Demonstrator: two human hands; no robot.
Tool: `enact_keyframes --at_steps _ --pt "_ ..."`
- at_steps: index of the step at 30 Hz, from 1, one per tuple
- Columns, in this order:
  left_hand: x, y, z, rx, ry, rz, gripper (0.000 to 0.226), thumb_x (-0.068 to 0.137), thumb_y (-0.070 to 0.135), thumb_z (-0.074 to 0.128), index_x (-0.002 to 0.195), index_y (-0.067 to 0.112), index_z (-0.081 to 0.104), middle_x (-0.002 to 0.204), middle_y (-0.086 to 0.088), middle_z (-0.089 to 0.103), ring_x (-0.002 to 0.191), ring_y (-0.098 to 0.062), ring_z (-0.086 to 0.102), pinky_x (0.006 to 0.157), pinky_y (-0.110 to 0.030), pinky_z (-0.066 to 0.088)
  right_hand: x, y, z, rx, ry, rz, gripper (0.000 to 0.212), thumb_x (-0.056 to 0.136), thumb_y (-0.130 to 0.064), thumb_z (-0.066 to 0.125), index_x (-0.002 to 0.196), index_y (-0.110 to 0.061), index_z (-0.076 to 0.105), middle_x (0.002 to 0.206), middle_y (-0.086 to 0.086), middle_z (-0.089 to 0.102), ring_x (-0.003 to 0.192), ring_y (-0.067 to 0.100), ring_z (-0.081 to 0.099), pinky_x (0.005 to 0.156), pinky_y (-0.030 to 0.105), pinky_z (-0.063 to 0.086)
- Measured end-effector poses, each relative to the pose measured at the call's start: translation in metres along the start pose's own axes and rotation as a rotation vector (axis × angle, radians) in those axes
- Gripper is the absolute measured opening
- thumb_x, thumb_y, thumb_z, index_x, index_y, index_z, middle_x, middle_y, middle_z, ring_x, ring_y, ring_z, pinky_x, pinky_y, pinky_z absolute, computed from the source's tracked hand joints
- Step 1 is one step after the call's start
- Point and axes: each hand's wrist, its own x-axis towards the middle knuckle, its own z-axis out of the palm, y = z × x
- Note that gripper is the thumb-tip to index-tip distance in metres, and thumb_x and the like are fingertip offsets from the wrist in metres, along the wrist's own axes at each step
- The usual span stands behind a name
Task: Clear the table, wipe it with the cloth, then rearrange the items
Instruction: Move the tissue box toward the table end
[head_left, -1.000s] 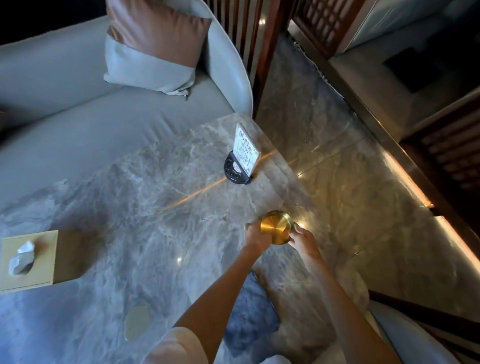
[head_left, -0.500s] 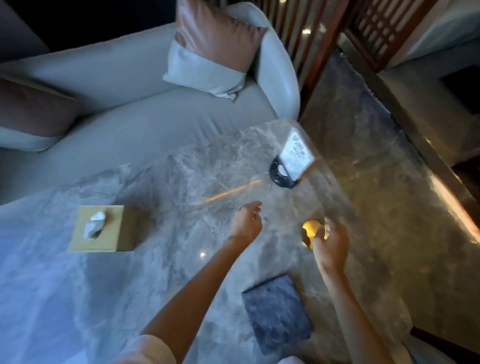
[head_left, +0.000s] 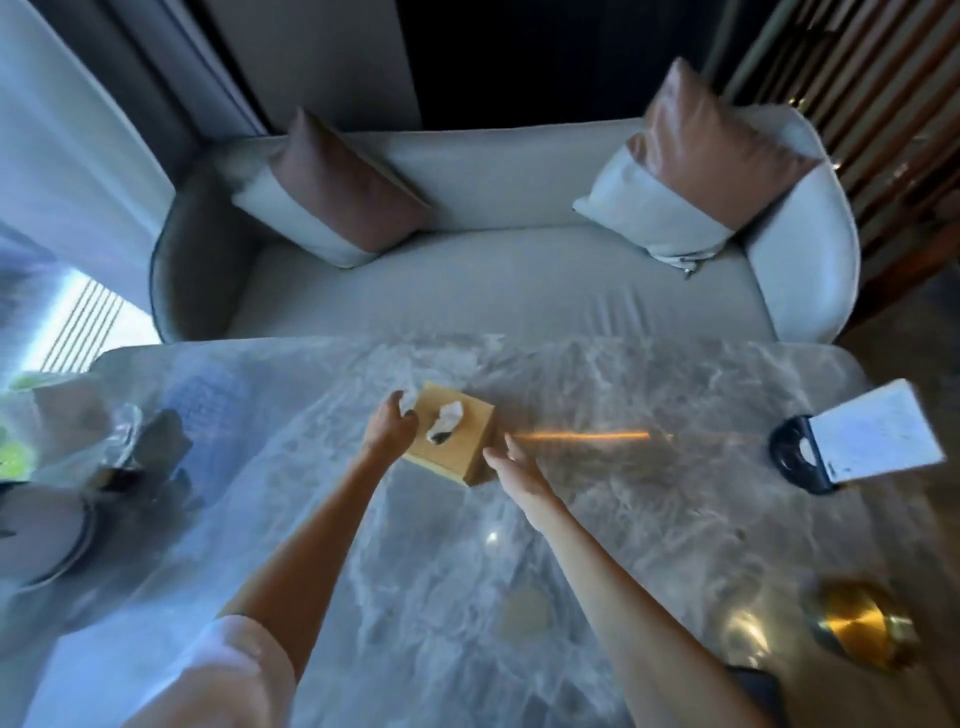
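Note:
A tan tissue box (head_left: 451, 440) with a white tissue poking out stands in the middle of the grey marble table (head_left: 597, 519). My left hand (head_left: 389, 428) is at the box's left side, fingers spread, touching or nearly touching it. My right hand (head_left: 511, 470) is open just off the box's right front corner. A round gold dish (head_left: 857, 631) sits at the table's right front. A white card in a black stand (head_left: 852, 441) is at the right edge. The dark cloth (head_left: 753, 686) shows only as a corner at the bottom right.
A grey sofa (head_left: 493, 291) with two brown-and-grey cushions runs along the table's far side. Blurred plates, glassware and something green (head_left: 62, 467) crowd the table's left end. Wooden slats (head_left: 857, 104) stand at the back right.
My right hand let go of the gold dish, which now rests at the right front. Both hands moved left to the tissue box. The view swung left, bringing the sofa and left-end items in.

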Motion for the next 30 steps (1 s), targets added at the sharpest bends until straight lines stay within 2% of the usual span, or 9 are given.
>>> enact_keyframes --at_steps 3,5,8,12,17,21,24,27,30 --pt "0.006 -0.013 -0.004 -0.094 -0.129 0.009 0.053 0.09 0.015 0.052 0.139 -0.002 0.042 0.129 -0.023 0.056 0.119 -0.035 0.055 0.096 -0.034 0.041 0.003 -0.009 0.02 -0.017 -0.031 -0.029 0.071 0.088 -0.037 0.058 0.152 -0.032 0.026 0.149 -0.006 0.041 0.135 0.016 0.042 0.108 0.034 0.042" --pt "0.003 -0.017 -0.006 -0.157 -0.191 0.012 0.058 0.078 0.021 0.048 0.132 0.001 0.051 0.106 -0.014 0.059 0.092 -0.025 0.06 0.079 -0.029 0.045 0.005 -0.01 0.03 -0.032 -0.036 -0.02 0.071 0.085 -0.033 0.058 0.15 -0.039 0.028 0.147 -0.008 0.044 0.134 0.016 0.044 0.112 0.039 0.039" --pt "0.002 -0.024 -0.001 -0.205 -0.163 0.056 0.057 0.06 0.021 0.039 0.109 0.007 0.066 0.08 -0.008 0.053 0.065 -0.016 0.046 0.056 -0.025 0.035 -0.002 -0.013 0.039 0.021 -0.028 -0.057 0.057 0.089 -0.015 0.053 0.139 -0.04 0.044 0.127 -0.006 0.06 0.117 0.014 0.055 0.096 0.031 0.047" --pt "-0.008 -0.011 0.02 -0.151 -0.159 0.111 0.044 0.07 0.028 0.041 0.103 0.016 0.068 0.078 -0.007 0.057 0.072 -0.021 0.049 0.065 -0.028 0.038 -0.017 -0.013 0.018 0.093 0.017 -0.063 0.056 0.085 -0.011 0.053 0.135 -0.038 0.05 0.119 -0.007 0.062 0.112 0.014 0.056 0.1 0.034 0.047" --pt "-0.031 0.053 0.079 -0.054 -0.222 0.235 0.036 0.091 0.021 0.044 0.121 0.016 0.063 0.11 -0.016 0.068 0.102 -0.035 0.064 0.085 -0.037 0.049 -0.044 0.007 -0.063 0.231 0.195 -0.08 0.052 0.087 0.004 0.048 0.117 -0.037 0.058 0.094 -0.01 0.064 0.087 0.006 0.057 0.092 0.028 0.044" --pt "-0.065 0.119 0.149 0.009 -0.329 0.338 0.035 0.094 0.015 0.044 0.123 0.014 0.062 0.114 -0.016 0.068 0.105 -0.035 0.064 0.083 -0.036 0.048 -0.075 0.038 -0.143 0.339 0.332 -0.048 0.059 0.087 0.008 0.046 0.124 -0.036 0.056 0.096 -0.004 0.064 0.09 0.01 0.058 0.104 0.039 0.044" --pt "-0.093 0.155 0.2 0.025 -0.447 0.392 0.029 0.089 0.008 0.045 0.111 0.008 0.064 0.099 -0.013 0.069 0.089 -0.026 0.063 0.069 -0.031 0.043 -0.103 0.06 -0.199 0.411 0.447 0.007 0.054 0.088 0.007 0.047 0.113 -0.04 0.058 0.117 0.013 0.065 0.113 0.021 0.06 0.109 0.047 0.042" --pt "-0.115 0.179 0.238 0.072 -0.507 0.421 0.031 0.084 0.005 0.047 0.108 0.011 0.066 0.098 -0.014 0.07 0.089 -0.027 0.064 0.069 -0.026 0.043 -0.124 0.082 -0.239 0.486 0.487 0.039 0.055 0.089 0.006 0.047 0.12 -0.039 0.056 0.129 0.013 0.059 0.112 0.019 0.059 0.107 0.04 0.045" --pt "-0.13 0.191 0.265 0.087 -0.533 0.443 0.037 0.082 0.004 0.046 0.111 0.013 0.066 0.103 -0.015 0.07 0.097 -0.033 0.064 0.078 -0.036 0.049 -0.137 0.101 -0.262 0.512 0.488 0.046 0.054 0.09 0.006 0.045 0.125 -0.034 0.055 0.124 0.005 0.059 0.103 0.011 0.057 0.097 0.032 0.048"
